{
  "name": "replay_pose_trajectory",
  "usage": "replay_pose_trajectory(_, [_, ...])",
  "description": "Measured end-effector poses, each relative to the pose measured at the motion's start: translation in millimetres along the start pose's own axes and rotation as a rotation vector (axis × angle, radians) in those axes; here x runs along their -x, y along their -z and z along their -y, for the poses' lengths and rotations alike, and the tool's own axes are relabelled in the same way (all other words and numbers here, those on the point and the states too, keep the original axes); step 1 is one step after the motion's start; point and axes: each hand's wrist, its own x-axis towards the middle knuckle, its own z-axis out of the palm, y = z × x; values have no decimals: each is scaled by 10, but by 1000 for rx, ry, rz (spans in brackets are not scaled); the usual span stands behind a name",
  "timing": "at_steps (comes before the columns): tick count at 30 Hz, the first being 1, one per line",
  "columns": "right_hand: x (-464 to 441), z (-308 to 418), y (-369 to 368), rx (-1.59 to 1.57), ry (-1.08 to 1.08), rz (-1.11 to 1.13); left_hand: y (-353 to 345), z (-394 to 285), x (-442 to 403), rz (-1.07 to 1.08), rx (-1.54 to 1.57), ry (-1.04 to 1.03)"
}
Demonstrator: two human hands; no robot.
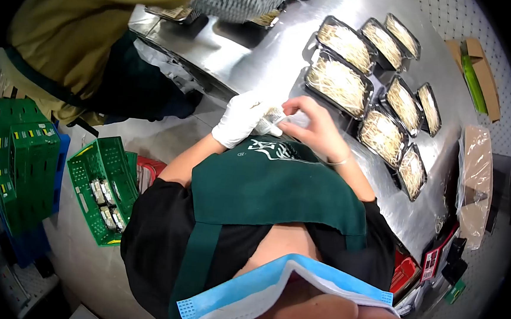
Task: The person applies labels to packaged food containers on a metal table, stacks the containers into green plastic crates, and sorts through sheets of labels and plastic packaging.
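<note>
My left hand (240, 120) wears a white glove and is closed on a small translucent wrapped item (270, 122) in front of the green apron. Bare, my right hand (314, 125) reaches to the other side of that item, its thumb and index finger apart near the item's edge. Whether those fingertips touch it is unclear. To the right of my hands, several black trays of pale sprouts (339, 83) under clear film stand on the steel table (280, 66).
A co-worker (92, 35) in an olive top stands at the upper left. Green crates (33, 164) are stacked at the far left, and an open green crate (102, 190) holds small packs. Cardboard (483, 75) lies at the right beyond the table.
</note>
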Motion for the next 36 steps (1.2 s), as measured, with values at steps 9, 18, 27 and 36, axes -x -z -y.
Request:
replay_pose_trajectory(9, [-720, 185, -803, -199, -51, -83, 817, 247, 119, -112, 424, 60])
replay_pose_trajectory(18, [-956, 171, -1123, -480, -248, -8, 1388, 159, 148, 213, 444, 182])
replay_pose_trajectory(27, [-1131, 124, -1243, -428, -430, -18, 1651, 237, 77, 225, 290, 222])
replay_pose_trajectory(36, [-1471, -377, -857, 7, -444, -2, 2064, 738, 135, 449, 235, -32])
